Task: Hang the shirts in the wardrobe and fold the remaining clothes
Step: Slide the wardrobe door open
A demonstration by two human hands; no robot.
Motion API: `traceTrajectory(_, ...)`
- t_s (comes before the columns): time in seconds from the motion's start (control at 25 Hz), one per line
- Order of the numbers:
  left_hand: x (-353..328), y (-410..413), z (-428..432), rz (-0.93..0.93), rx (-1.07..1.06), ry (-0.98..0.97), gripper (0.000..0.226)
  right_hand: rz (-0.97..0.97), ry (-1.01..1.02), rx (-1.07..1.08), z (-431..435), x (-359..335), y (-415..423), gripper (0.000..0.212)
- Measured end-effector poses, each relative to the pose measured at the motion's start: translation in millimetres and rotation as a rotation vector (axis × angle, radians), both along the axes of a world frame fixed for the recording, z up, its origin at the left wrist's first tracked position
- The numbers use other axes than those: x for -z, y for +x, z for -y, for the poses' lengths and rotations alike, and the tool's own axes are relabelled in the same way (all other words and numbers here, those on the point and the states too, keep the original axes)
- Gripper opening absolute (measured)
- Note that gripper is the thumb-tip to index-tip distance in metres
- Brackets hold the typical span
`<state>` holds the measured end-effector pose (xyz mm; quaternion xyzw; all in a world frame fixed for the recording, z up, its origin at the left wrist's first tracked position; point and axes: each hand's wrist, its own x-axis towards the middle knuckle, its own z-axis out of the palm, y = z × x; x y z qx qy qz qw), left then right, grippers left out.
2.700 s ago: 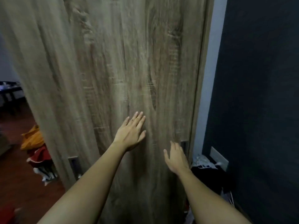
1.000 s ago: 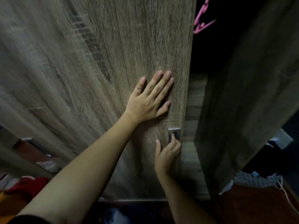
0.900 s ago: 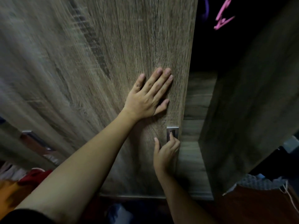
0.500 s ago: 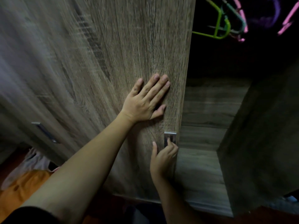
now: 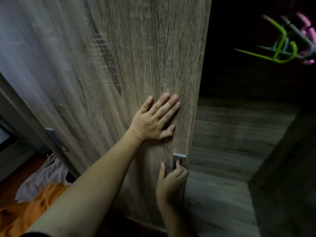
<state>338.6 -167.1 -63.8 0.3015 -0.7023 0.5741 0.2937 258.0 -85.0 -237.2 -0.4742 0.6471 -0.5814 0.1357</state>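
The wood-grain sliding wardrobe door (image 5: 136, 57) fills the left and middle of the head view. My left hand (image 5: 153, 120) lies flat on it, fingers spread. My right hand (image 5: 171, 182) is lower, with fingertips hooked in the metal recessed handle (image 5: 179, 160) at the door's right edge. To the right the dark wardrobe interior (image 5: 239, 134) stands open, with green, grey and pink hangers (image 5: 283, 47) up in the top right. An orange garment (image 5: 29, 211) and a greyish-pink garment (image 5: 44, 175) lie on the floor at lower left.
A second door panel with its own metal handle (image 5: 54, 139) sits behind at the left. The wardrobe's wooden side wall (image 5: 287, 177) rises at the right. The inside back is planked wood, dark toward the top.
The door has slid left and the opening on the right has widened. More hangers have come into sight at top right. Both hands have stayed on the door.
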Motion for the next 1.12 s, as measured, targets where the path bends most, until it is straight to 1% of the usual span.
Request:
traceTrajectory(0.16,-1,20,-1,0.002,-0.028,0.002,0.077,-0.164,-0.078,0.001,5,6,7,0.052)
traceTrajectory(0.36,-1,31,0,-0.002,-0.032,0.013,0.076,-0.106,-0.055,-0.016,3,-2,20,0.054)
traceTrajectory(0.48,-1,31,2,-0.001,-0.046,0.024,0.076,-0.116,-0.003,0.000,8,-1,23,0.054)
traceTrajectory(0.52,-1,31,2,-0.006,-0.061,0.026,0.076,-0.112,0.036,-0.015,7,-2,24,0.050)
traceTrajectory(0.6,-4,30,-4,-0.016,-0.086,0.052,0.076,-0.125,0.092,-0.060,2,-2,20,0.033)
traceTrajectory(0.64,-7,28,-9,-0.021,-0.095,0.088,0.075,-0.139,0.113,-0.098,-2,-3,16,0.033)
traceTrajectory(0.72,-12,25,-26,-0.021,-0.120,0.195,0.070,-0.176,0.133,-0.215,-9,-6,-1,0.040)
traceTrajectory(0.84,-16,33,-67,-0.041,-0.256,0.305,0.063,-0.204,0.062,-0.322,-22,-12,-20,0.035)
traceTrajectory(0.96,-7,63,-127,-0.113,-0.494,0.386,0.068,-0.249,0.007,-0.494,-41,-26,-9,0.030)
traceTrajectory(1.04,2,91,-171,-0.191,-0.646,0.465,0.070,-0.250,0.019,-0.639,-53,-36,12,0.028)
traceTrajectory(1.12,13,121,-219,-0.311,-0.768,0.554,0.069,-0.252,0.033,-0.772,-66,-50,38,0.023)
